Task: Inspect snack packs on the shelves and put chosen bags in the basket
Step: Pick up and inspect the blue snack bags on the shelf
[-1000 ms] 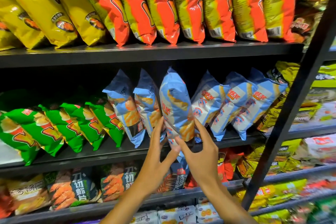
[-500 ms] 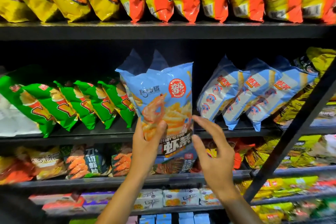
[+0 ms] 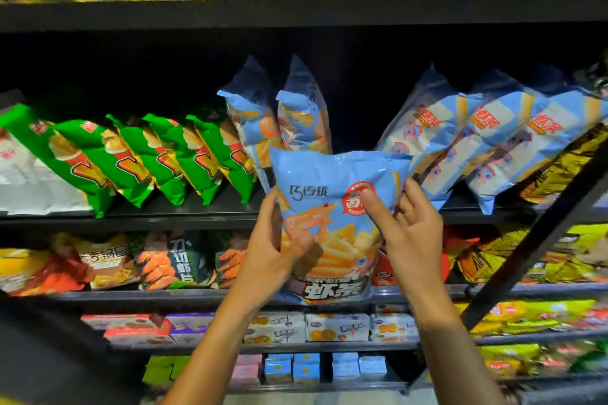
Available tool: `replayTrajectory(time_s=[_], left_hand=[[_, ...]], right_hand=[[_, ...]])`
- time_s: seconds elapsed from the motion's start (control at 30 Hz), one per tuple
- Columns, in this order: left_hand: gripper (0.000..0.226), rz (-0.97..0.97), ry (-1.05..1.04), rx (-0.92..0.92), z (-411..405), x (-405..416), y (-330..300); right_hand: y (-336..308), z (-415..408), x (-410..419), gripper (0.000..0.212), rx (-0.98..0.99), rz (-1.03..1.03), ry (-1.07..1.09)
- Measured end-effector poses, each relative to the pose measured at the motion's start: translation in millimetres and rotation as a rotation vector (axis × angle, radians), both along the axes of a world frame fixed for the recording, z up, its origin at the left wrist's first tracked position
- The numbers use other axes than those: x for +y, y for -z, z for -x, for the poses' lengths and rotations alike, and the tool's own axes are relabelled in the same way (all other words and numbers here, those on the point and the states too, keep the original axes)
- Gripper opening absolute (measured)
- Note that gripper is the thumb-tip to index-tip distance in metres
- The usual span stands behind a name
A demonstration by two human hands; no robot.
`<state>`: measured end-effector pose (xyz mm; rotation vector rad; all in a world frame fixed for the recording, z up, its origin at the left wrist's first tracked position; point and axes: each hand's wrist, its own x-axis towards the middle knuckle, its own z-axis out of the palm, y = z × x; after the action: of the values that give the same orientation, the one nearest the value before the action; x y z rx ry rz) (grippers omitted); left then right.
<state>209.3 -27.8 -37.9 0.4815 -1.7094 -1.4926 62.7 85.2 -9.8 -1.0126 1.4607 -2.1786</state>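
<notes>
Your left hand (image 3: 273,253) grips the blue bag (image 3: 332,227) by its left edge, thumb across the front; your right hand (image 3: 408,230) pinches its right side, thumb on the red seal. The bag is off the middle shelf (image 3: 164,219), held face-on in front of it, so you appear to be mid-inspection. No basket is in view; judging and dropping the bag in remain.

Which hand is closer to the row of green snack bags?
Left. The left hand grips the blue bag's edge just below and right of the green snack bags; the right hand grips its far side.
</notes>
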Motion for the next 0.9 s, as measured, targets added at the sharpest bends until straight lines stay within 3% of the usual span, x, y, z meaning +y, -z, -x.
replayTrajectory(time_s=[0.13, 0.2, 0.3, 0.57, 0.7, 0.9], left_hand=[[0.035, -0.028, -0.133, 0.106, 13, 6, -16], [0.026, -0.047, -0.22, 0.145, 15, 9, -13], [0.025, -0.086, -0.236, 0.159, 14, 14, -9], [0.026, -0.077, -0.183, 0.122, 6, 27, 2], [0.034, -0.085, -0.146, 0.053, -2, 26, 8], [0.042, -0.042, -0.156, 0.032, -12, 27, 6]], right_hand=[[8, -13, -1, 0.036, 0.026, -0.011, -0.006], [11, -15, 2, 0.043, -0.02, 0.001, -0.047], [12, -13, 11, 0.052, -0.073, 0.028, -0.096], [5, -7, 20, 0.021, -0.053, -0.048, 0.007], [12, -9, 25, 0.016, -0.05, -0.027, 0.056], [1, 2, 41, 0.026, 0.092, -0.153, -0.244]])
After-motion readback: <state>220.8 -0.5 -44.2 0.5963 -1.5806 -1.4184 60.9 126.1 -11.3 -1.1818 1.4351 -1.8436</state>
